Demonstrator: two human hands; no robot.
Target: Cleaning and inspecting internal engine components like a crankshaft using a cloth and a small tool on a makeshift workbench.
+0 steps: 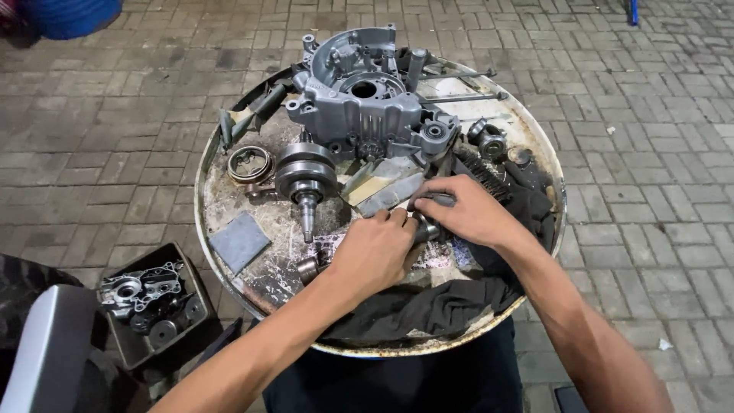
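Hands (420,229) grip metal part (425,228) on drum top (229,206).

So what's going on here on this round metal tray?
A person works with both bare hands over a round metal tray set on brick paving. The left hand and right hand meet on a small metal part between them. Behind them lie a grey engine crankcase, a crankshaft and a dark rag.
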